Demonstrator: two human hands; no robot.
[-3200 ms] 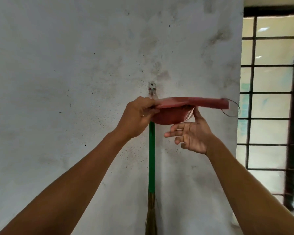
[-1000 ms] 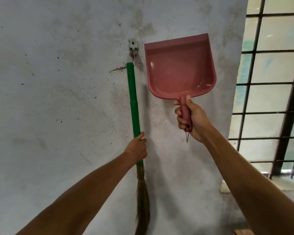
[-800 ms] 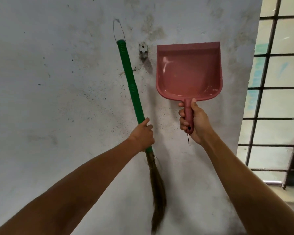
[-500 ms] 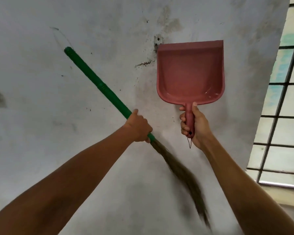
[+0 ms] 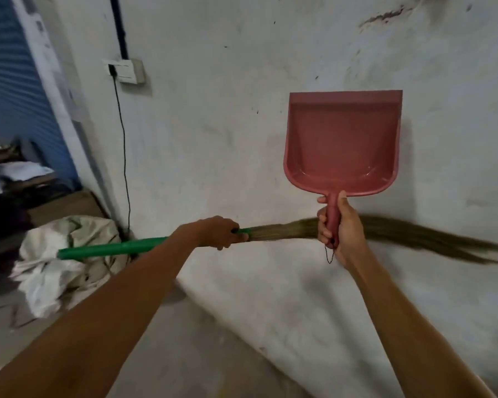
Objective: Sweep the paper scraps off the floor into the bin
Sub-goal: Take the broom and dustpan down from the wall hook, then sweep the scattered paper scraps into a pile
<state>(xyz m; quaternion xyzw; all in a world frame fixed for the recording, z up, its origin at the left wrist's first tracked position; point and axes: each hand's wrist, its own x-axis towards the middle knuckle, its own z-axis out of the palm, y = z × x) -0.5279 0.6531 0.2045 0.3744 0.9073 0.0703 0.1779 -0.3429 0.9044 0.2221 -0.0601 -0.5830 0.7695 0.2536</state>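
Note:
My left hand (image 5: 219, 231) grips a broom (image 5: 112, 248) near the end of its green handle, where the brown bristles (image 5: 408, 234) begin. The broom lies almost level, handle pointing left, bristles trailing right behind my other hand. My right hand (image 5: 338, 228) holds the handle of a pink dustpan (image 5: 342, 145), which stands upright with its open pan facing me, close to the white wall. No paper scraps or bin show in this view.
A stained white wall (image 5: 242, 139) fills the view ahead, with a switch box (image 5: 125, 70) and a black cable (image 5: 124, 156) running down. A crumpled pale sack (image 5: 55, 271) lies on the floor at left, beside a brown box (image 5: 64, 206) and a blue shutter (image 5: 15, 81).
The broom came off its wall hook and swung from upright to nearly level, bristles going right. My view turned left and down, showing floor and the sack. The dustpan stays upright in my right hand.

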